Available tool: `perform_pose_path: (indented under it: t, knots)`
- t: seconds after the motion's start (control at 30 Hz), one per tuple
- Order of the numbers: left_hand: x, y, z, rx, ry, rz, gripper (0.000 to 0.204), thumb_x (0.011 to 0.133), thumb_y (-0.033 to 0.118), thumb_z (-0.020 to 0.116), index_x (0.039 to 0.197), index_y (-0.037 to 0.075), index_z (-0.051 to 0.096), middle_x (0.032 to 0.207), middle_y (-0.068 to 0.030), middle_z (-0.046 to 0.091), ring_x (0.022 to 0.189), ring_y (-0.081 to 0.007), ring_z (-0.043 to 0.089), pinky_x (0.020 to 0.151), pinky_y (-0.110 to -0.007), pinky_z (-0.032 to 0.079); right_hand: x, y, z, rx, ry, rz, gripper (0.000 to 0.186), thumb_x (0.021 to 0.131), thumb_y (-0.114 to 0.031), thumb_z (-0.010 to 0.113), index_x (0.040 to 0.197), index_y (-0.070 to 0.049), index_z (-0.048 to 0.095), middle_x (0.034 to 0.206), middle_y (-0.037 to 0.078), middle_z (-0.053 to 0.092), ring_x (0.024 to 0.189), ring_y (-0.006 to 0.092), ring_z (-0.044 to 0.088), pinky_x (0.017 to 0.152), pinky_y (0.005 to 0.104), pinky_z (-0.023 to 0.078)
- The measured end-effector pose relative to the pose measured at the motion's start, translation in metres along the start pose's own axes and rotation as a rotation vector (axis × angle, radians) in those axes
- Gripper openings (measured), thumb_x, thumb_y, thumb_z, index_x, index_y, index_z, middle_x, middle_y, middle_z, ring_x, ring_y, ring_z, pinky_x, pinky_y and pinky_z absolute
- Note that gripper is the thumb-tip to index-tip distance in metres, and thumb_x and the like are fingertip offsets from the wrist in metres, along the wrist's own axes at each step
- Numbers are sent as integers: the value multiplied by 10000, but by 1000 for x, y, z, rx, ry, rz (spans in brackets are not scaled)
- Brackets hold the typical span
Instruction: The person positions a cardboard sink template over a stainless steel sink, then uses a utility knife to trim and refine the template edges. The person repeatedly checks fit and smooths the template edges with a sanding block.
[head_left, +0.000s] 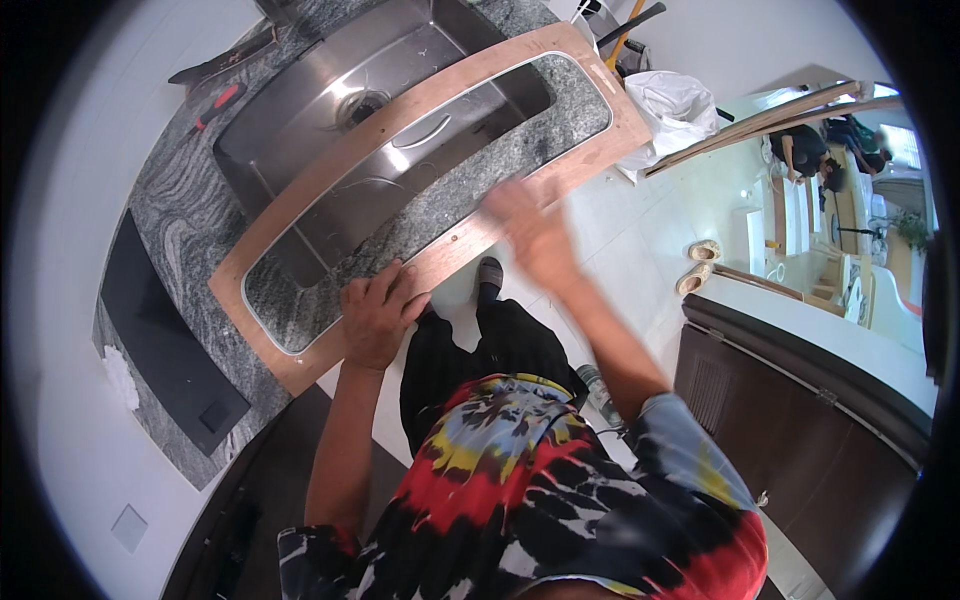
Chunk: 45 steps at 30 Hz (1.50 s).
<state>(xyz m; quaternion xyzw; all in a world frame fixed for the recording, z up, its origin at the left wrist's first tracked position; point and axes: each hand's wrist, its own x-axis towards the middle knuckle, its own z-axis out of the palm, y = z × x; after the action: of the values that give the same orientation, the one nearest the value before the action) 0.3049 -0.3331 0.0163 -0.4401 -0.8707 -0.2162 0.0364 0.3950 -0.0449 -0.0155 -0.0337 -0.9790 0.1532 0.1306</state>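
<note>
A wooden frame (pixel 590 160) with a long rounded cutout lies tilted across the steel sink (pixel 300 110) and the grey granite countertop (pixel 175 190). A pale line runs round its opening, and the sink and stone show through. My left hand (pixel 374 318) is at the frame's near edge, to the left of its middle, with fingers bent over the wood. Farther right along that edge is my right hand (pixel 535 235), smeared by motion. Its fingers are too blurred to show whether they hold anything or touch the wood.
A black panel (pixel 165 340) and a red-and-black handled tool (pixel 222 98) rest on the countertop. At right are a white bag (pixel 675 110), long wooden strips (pixel 770 125), shoes (pixel 697 268) and a dark brown cabinet-like piece (pixel 790 420). Other people (pixel 803 152) are farther back.
</note>
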Motion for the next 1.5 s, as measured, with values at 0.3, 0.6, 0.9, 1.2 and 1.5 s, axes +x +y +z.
perform_pose_path:
  t: [0.3,0.6,0.9,1.2,1.5]
  knots:
    - [5,-1,4,37,4,19,452,812,328,837,1215,139,758,1293,-23,678,968,-276,555,881,-405,467,0,-5,8,27,133,180,383,950,-135,594,1318,-67,676,1430,131,633,1438,330,499,1243,621,239]
    - [4,0,0,7,-12,16,466,807,286,844,1237,128,758,1307,-28,678,967,-283,557,896,-400,474,35,142,-59,-229,116,192,344,1029,-153,552,1359,-131,647,1417,64,660,1412,290,540,1162,680,283]
    - [-9,-1,1,78,-44,7,444,801,342,846,1204,176,761,1295,32,663,972,-240,549,875,-408,461,-11,-85,0,147,-40,-40,496,890,-165,628,1380,-86,638,1474,133,591,1451,308,484,1230,674,226]
    - [3,6,0,41,-13,5,442,810,353,833,1212,182,762,1297,30,672,953,-234,554,889,-392,452,27,119,-35,-218,118,356,363,1032,-118,517,1378,-104,622,1458,126,610,1437,322,495,1180,621,312]
    - [4,7,0,43,0,-31,532,720,271,889,1216,130,755,1295,-16,702,969,-266,570,911,-390,477,8,61,-14,75,6,226,459,974,-127,577,1429,-171,616,1558,44,546,1514,266,418,1230,684,153]
